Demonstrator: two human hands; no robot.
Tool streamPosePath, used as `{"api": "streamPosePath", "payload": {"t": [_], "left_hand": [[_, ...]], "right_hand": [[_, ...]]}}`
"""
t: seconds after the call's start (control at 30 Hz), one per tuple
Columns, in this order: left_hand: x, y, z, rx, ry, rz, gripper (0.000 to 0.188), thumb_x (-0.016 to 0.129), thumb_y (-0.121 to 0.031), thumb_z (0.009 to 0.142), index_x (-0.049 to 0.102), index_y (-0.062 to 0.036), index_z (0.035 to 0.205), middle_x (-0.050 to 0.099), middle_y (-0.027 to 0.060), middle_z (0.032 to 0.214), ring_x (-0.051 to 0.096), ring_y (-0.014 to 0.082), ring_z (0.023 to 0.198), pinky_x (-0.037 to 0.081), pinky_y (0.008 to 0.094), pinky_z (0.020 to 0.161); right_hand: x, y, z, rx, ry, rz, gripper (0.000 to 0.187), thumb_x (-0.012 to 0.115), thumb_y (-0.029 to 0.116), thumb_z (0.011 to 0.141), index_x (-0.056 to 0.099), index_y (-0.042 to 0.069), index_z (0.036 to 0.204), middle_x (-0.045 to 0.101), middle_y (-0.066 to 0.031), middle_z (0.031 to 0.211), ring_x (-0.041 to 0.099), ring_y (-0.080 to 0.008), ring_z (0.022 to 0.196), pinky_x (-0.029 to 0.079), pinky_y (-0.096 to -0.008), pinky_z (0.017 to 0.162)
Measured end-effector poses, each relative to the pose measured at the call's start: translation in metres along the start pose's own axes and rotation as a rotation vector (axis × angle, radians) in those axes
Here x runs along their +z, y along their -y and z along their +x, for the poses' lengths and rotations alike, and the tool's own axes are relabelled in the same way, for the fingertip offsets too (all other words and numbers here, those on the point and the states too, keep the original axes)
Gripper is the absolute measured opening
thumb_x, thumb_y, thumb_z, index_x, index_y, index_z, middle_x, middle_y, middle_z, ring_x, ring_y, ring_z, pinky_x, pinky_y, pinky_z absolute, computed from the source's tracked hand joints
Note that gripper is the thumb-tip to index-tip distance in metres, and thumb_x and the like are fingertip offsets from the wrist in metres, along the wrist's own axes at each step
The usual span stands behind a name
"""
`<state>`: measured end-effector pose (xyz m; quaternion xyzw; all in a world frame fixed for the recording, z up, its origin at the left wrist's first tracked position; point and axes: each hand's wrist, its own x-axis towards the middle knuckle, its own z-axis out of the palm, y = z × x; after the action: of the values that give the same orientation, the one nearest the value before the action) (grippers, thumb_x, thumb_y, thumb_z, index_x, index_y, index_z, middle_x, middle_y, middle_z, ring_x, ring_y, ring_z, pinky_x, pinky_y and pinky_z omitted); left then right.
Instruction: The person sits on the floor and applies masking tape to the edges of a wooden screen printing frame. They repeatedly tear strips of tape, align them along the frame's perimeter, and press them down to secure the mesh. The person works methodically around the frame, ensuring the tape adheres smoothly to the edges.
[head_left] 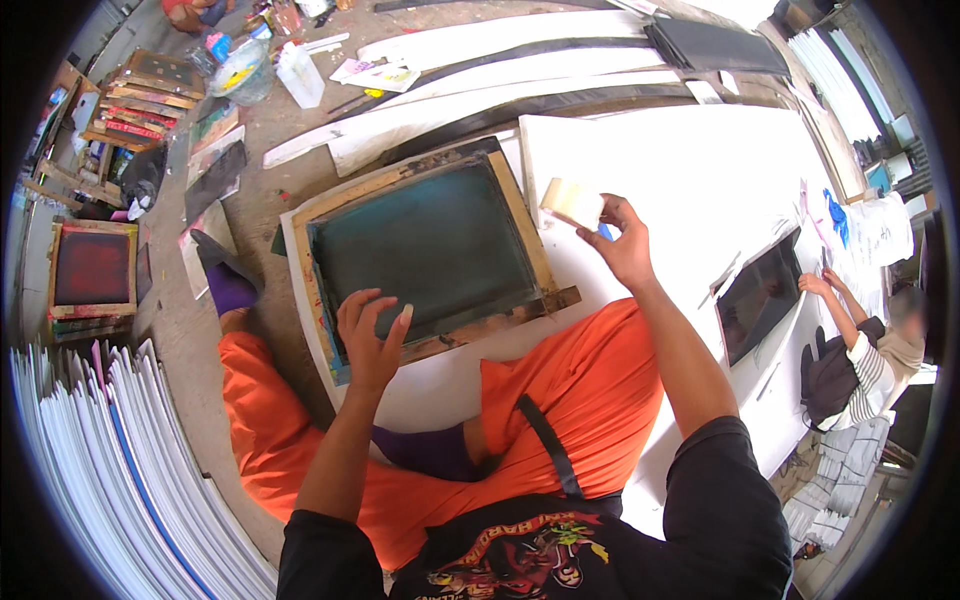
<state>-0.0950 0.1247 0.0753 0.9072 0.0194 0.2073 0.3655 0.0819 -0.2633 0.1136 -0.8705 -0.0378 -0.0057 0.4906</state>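
Note:
In front of my crossed legs lies a wooden-framed printing screen (410, 250) with a dark, teal-tinged mesh. It rests on a white sheet (455, 395). My left hand (372, 335) is over the screen's near left part, fingers apart and nothing in them; whether the fingertips touch the mesh I cannot tell. To the right of the frame, my right hand (625, 243) grips a roll of clear tape (572, 203) above a large white board. A small blue bit shows by the right fingers.
Stacked white boards (120, 470) stand at the left. Another red-meshed screen (95, 265) lies beyond them. A basin (240, 72) and a white jug (300, 75) are at the back. On the right, a person (850, 365) handles a dark panel (760, 297).

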Motion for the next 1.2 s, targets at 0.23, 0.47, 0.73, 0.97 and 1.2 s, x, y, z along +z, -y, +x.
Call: {"api": "streamPosePath", "payload": {"t": [0.23, 0.47, 0.73, 0.97, 1.2], "left_hand": [[-0.018, -0.056, 0.026, -0.409, -0.067, -0.709, 0.028, 0.068, -0.014, 0.103, 0.066, -0.001, 0.128, 0.069, 0.0092, 0.12, 0.064, 0.0162, 0.109, 0.048, 0.03, 0.098], [-0.066, -0.076, 0.012, -0.374, -0.068, -0.739, 0.047, 0.072, -0.016, 0.099, 0.058, -0.0032, 0.142, 0.066, 0.0111, 0.134, 0.061, 0.0214, 0.125, 0.045, 0.0388, 0.11], [-0.093, -0.064, -0.009, -0.342, -0.186, -0.711, 0.06, 0.069, -0.029, 0.098, 0.052, -0.005, 0.15, 0.058, 0.0136, 0.146, 0.053, 0.0268, 0.135, 0.036, 0.045, 0.118], [-0.101, -0.079, -0.008, -0.376, -0.113, -0.878, 0.058, 0.061, -0.032, 0.103, 0.049, -0.0018, 0.152, 0.058, 0.0148, 0.145, 0.053, 0.0244, 0.135, 0.037, 0.0399, 0.117], [-0.093, -0.075, -0.011, -0.385, -0.027, -1.097, 0.073, 0.066, -0.039, 0.102, 0.042, 0.0018, 0.158, 0.058, 0.0144, 0.145, 0.056, 0.0242, 0.134, 0.04, 0.0392, 0.116]], "right_hand": [[0.056, 0.063, -0.049, -0.351, 0.297, 0.551, 0.063, 0.082, -0.009, 0.083, 0.054, 0.004, 0.138, 0.058, -0.0167, 0.149, 0.058, -0.0293, 0.139, 0.047, -0.0467, 0.117], [0.102, 0.115, -0.079, -0.555, 0.352, 0.508, 0.062, 0.084, -0.006, 0.077, 0.061, 0.005, 0.133, 0.064, -0.0161, 0.142, 0.056, -0.0309, 0.14, 0.048, -0.0443, 0.115], [0.108, 0.19, -0.095, -0.815, 0.228, 0.008, 0.065, 0.09, 0.007, 0.061, 0.073, 0.01, 0.124, 0.073, -0.0031, 0.124, 0.06, -0.0278, 0.117, 0.05, -0.0412, 0.104], [0.115, 0.22, -0.104, -0.772, 0.238, 0.002, 0.08, 0.093, 0.011, 0.062, 0.066, 0.009, 0.138, 0.074, -0.0069, 0.11, 0.057, -0.0253, 0.112, 0.044, -0.042, 0.109], [0.12, 0.226, -0.109, -0.643, 0.32, 0.119, 0.096, 0.093, 0.006, 0.069, 0.048, 0.007, 0.154, 0.071, -0.0096, 0.106, 0.063, -0.0213, 0.109, 0.045, -0.0386, 0.109]]}}
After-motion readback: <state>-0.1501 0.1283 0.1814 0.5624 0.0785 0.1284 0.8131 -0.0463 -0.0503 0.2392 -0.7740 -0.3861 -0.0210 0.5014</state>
